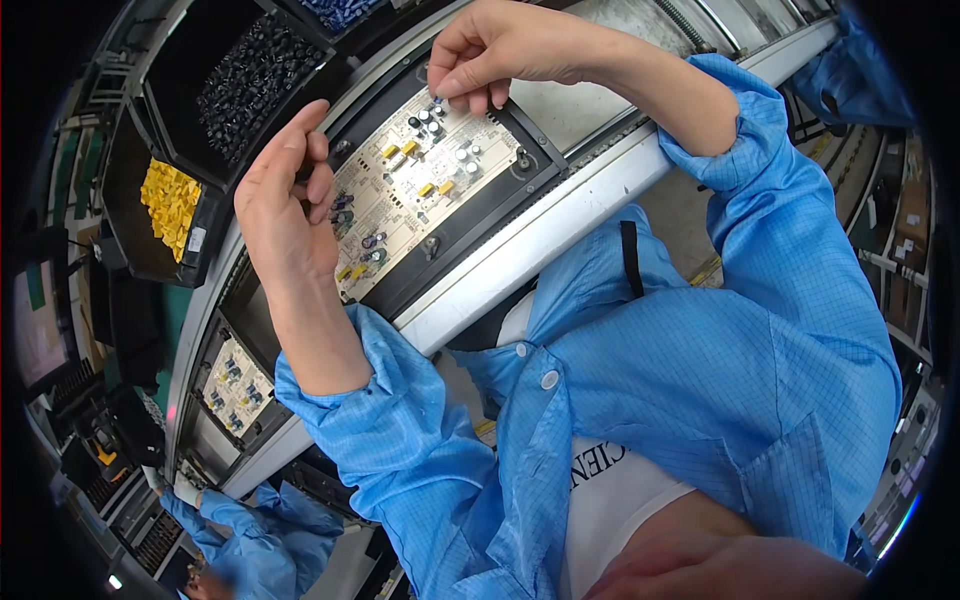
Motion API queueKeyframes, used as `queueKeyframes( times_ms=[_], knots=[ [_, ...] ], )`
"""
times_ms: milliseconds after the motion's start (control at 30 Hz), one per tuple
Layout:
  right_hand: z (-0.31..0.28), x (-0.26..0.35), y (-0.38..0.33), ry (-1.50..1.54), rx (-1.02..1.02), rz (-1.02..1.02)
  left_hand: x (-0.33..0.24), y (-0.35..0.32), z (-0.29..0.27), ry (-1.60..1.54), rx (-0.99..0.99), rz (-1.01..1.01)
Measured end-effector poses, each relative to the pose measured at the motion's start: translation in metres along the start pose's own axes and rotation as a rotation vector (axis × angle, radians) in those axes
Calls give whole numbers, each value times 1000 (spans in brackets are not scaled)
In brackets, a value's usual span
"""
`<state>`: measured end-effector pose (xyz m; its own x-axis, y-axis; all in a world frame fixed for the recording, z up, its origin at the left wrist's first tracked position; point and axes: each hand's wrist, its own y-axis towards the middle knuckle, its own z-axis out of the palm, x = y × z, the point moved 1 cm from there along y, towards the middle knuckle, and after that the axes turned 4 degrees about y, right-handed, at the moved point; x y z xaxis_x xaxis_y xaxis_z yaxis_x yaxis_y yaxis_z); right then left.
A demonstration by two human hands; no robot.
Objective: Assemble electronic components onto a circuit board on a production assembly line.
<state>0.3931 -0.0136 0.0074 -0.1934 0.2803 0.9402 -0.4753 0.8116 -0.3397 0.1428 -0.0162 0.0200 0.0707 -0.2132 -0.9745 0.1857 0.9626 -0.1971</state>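
Note:
Under my hands lies a pale circuit board (410, 178) in a black frame, fitted with yellow block components, dark and white capacitors and other small parts. At its far right edge, my right hand (490, 58) pinches at the board with the fingertips. A small blue electronic component (437, 99) shows at those fingertips. My left hand (285, 205) hovers by the board's left end, with its index finger fairly straight and the other fingers curled in. Whatever those curled fingers may hold is hidden.
Black bins at the upper left hold yellow parts (172, 208), black parts (255, 85) and blue parts (340, 10). A metal rail (540, 240) runs between me and the board. Another framed board (238, 388) sits farther left, near a co-worker in blue (265, 540).

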Motion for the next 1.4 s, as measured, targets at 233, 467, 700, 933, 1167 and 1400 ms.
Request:
queueKeyframes(
  times_ms=[233,467,700,933,1167,1400],
  knots=[
    [-1,-6,5,-110,-78,3,9,2,-2,20,26,56],
    [-2,-10,7,-370,-185,-86,6,-1,5,70,-3,80],
    [-14,8,7,-295,-364,-315,4,0,6,56,0,110],
    [-63,69,35,-905,-825,-859,7,3,-4,-14,-11,42],
    [-197,44,82,-948,-506,113,9,2,4,1,22,49],
    [-218,11,94,-1036,-878,-289,6,2,6,-1,44,52]
  ],
)
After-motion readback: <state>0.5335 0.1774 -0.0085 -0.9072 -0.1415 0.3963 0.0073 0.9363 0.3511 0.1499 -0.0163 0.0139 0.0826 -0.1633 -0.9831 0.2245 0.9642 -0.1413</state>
